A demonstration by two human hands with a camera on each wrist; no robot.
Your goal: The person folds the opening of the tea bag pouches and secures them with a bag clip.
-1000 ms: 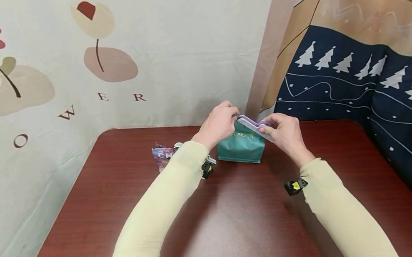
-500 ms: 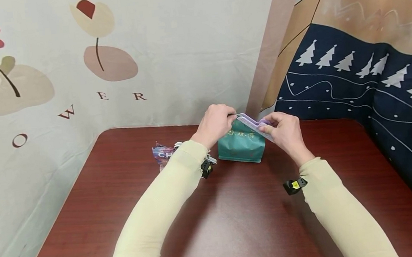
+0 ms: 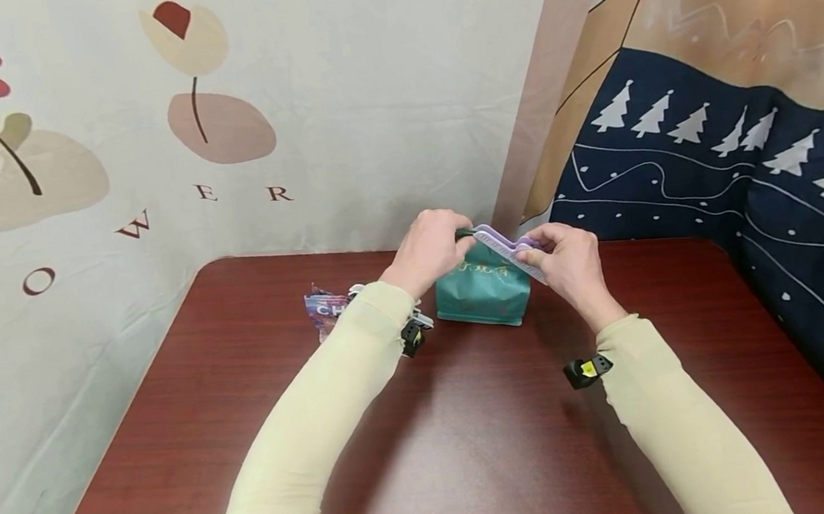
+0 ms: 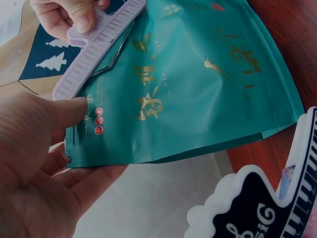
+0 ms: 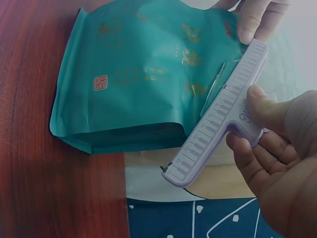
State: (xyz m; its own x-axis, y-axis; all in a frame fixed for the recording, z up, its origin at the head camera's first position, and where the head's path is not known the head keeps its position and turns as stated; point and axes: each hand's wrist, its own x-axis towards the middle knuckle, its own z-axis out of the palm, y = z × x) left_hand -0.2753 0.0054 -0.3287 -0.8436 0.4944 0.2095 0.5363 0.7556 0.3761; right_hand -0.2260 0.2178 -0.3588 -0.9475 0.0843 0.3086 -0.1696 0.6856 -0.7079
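A teal bag with gold lettering [image 3: 484, 295] stands on the table toward the back. My left hand [image 3: 429, 243] pinches its top edge at one corner, thumb on the printed side in the left wrist view. Across the bag's top lies a long light purple sealing clip [image 5: 213, 119] marked with piano keys. My right hand [image 3: 571, 261] pinches the clip's handle between thumb and fingers. The folded top of the bag is partly hidden behind the clip bar. One end of the clip reaches close to my left fingertips.
Left of the bag lies a colourful snack bag [image 3: 325, 306], partly behind my left forearm. A black and white clip with piano keys [image 4: 250, 206] is beside it. Fabric hangings [image 3: 366, 111] stand behind the brown table [image 3: 493, 449].
My left hand has dropped slightly and its fingers have shifted on the bag's edge, so more dark green edge shows beside the clip. The right hand and clip have hardly moved.
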